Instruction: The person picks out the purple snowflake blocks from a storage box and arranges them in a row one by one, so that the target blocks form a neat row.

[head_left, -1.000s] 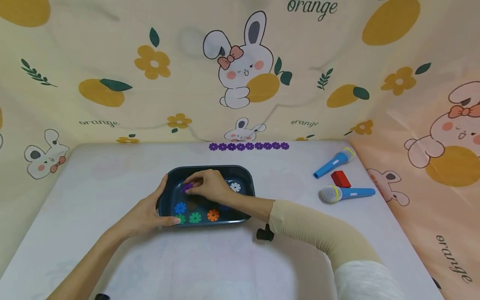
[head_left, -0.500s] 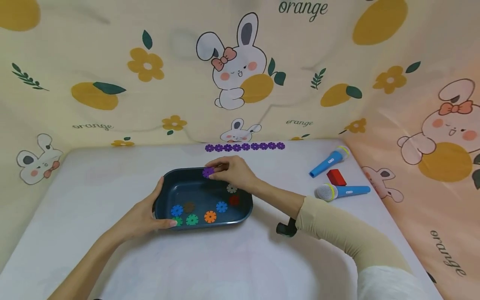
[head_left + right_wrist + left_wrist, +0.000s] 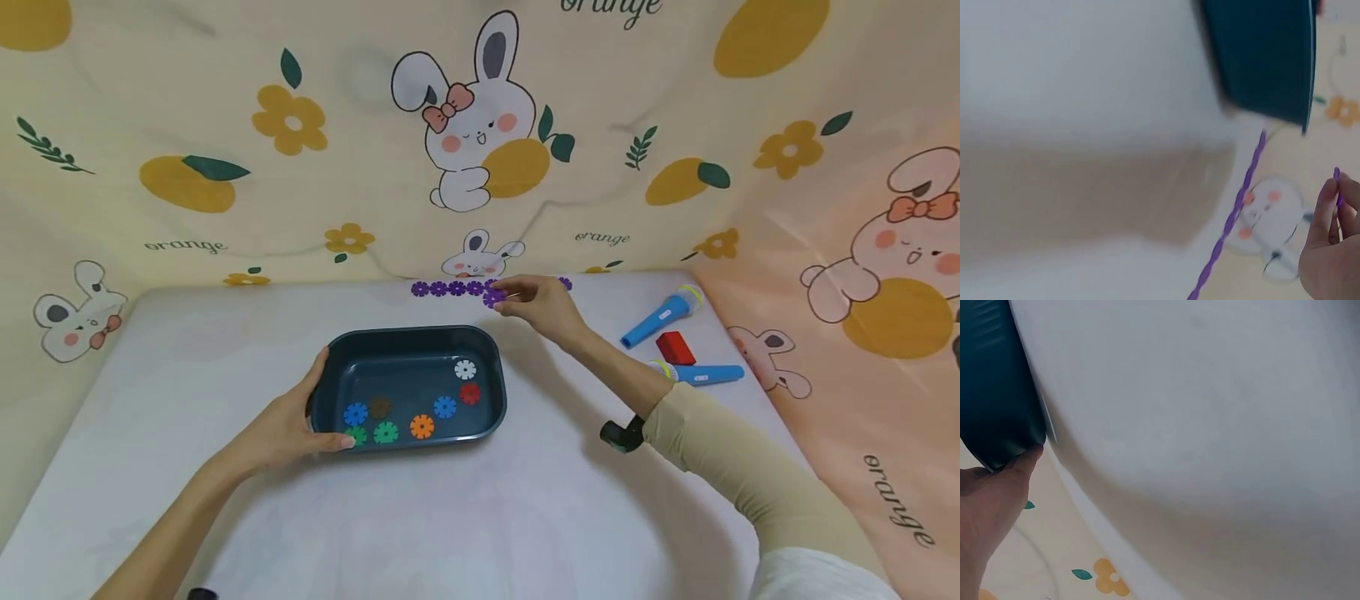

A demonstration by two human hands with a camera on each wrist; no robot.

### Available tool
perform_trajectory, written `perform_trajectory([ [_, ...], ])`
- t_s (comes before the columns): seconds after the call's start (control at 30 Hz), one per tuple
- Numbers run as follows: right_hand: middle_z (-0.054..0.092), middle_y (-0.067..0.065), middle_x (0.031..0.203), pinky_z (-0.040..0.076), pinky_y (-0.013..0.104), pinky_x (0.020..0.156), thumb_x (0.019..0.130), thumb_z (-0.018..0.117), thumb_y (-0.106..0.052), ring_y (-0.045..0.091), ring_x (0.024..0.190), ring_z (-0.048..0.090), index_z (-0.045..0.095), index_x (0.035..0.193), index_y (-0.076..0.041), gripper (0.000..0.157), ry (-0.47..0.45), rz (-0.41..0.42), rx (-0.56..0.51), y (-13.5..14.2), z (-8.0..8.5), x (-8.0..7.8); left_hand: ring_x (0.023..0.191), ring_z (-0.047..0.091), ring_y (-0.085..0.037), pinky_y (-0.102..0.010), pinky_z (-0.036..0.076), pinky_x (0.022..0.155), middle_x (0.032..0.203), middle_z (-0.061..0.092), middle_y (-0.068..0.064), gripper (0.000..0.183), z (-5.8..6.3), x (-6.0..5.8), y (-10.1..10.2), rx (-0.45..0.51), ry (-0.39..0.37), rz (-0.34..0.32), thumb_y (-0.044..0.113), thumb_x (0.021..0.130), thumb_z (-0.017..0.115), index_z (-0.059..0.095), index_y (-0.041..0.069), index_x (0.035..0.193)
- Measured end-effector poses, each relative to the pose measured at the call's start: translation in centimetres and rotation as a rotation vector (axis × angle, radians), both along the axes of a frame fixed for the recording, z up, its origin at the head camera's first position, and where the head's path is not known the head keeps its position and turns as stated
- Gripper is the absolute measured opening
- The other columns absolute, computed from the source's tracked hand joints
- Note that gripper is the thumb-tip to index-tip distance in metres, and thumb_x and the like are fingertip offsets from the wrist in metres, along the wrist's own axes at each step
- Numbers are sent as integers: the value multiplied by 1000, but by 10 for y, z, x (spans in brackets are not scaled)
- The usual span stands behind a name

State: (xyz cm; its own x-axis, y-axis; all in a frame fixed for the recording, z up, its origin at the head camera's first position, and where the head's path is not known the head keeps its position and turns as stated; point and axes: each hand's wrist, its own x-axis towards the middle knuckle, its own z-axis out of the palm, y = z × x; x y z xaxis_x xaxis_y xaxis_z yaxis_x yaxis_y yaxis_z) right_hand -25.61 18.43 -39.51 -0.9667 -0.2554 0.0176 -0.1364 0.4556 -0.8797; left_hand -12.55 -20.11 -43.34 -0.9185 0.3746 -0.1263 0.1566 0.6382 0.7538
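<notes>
My left hand (image 3: 277,429) grips the left end of a dark blue tray (image 3: 397,379), its thumb over the front corner. Inside lie several flower-shaped plastic discs: a white disc (image 3: 465,369), a red disc (image 3: 470,393), an orange disc (image 3: 422,427), plus blue, brown and green ones. Thumb and fingers of my right hand (image 3: 551,312) pinch a purple disc (image 3: 492,298) beyond the tray. It overlaps the row of purple discs (image 3: 438,288) along the table's back edge, part of which the hand hides. In the right wrist view this disc (image 3: 1337,172) appears edge-on between the fingertips.
On the right of the table (image 3: 420,517) lie two blue toy microphones, the rear microphone (image 3: 660,319) and the front microphone (image 3: 712,375), with a red block (image 3: 676,347) between them. My right forearm partly covers the front one. A patterned cloth (image 3: 345,183) hangs behind.
My right hand has lifted a purple disc out of the tray and carried it back and right to the purple row. My left hand keeps its hold on the tray.
</notes>
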Motion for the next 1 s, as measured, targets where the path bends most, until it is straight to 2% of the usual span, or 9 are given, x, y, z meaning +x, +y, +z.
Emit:
perform_trajectory([
  [0.2, 74, 7, 107, 56, 22, 79, 87, 78, -16, 20, 90, 67, 73, 120, -12, 33, -6, -76, 29, 29, -7, -13, 139, 28, -54, -69, 30, 105, 157, 19, -33, 140, 0, -1, -1, 13, -1, 2, 41, 67, 92, -9, 10, 159],
  [0.4, 72, 13, 111, 55, 26, 82, 91, 74, -15, 16, 90, 70, 70, 125, -7, 36, 6, -176, 63, 60, -14, -28, 140, 28, -53, -70, 31, 105, 158, 20, -32, 141, 0, 0, 0, 11, -3, 8, 43, 67, 91, -11, 14, 159],
  [0.5, 72, 16, 110, 54, 24, 80, 91, 73, -12, 13, 87, 70, 69, 126, -7, 35, 26, -250, 48, 74, -14, -36, 139, 29, -53, -69, 32, 104, 157, 21, -32, 140, 1, 0, 0, -4, 3, 12, 45, 67, 91, -10, 13, 159],
  [0.63, 70, 19, 115, 53, 18, 79, 91, 72, -8, 11, 88, 69, 67, 127, -4, 36, 9, -323, -13, 90, -17, -45, 139, 30, -53, -69, 33, 104, 157, 22, -32, 140, 2, 0, 1, -11, 2, 20, 46, 67, 91, -8, 11, 159],
  [0.8, 65, 23, 121, 55, 30, 89, 92, 69, -3, 10, 90, 68, 64, 128, 1, 37, -20, -386, -86, 104, -27, -51, 140, 29, -53, -69, 32, 105, 157, 22, -31, 140, 2, -2, 2, -5, -3, 21, 45, 66, 91, -7, 10, 160],
  [0.9, 65, 22, 120, 54, 35, 91, 92, 69, -3, 8, 88, 67, 64, 128, 1, 37, -26, -437, -58, 110, -33, -54, 139, 29, -53, -69, 32, 105, 157, 22, -32, 139, 1, -3, 2, -7, 2, 18, 44, 67, 91, -7, 9, 159],
  [1.0, 66, 20, 119, 55, 30, 88, 92, 70, -7, 7, 87, 66, 65, 128, -1, 37, -36, -483, 14, 114, -39, -58, 139, 30, -53, -69, 33, 104, 157, 23, -33, 139, 0, -4, 2, -14, 5, 16, 43, 67, 91, -7, 9, 159],
])
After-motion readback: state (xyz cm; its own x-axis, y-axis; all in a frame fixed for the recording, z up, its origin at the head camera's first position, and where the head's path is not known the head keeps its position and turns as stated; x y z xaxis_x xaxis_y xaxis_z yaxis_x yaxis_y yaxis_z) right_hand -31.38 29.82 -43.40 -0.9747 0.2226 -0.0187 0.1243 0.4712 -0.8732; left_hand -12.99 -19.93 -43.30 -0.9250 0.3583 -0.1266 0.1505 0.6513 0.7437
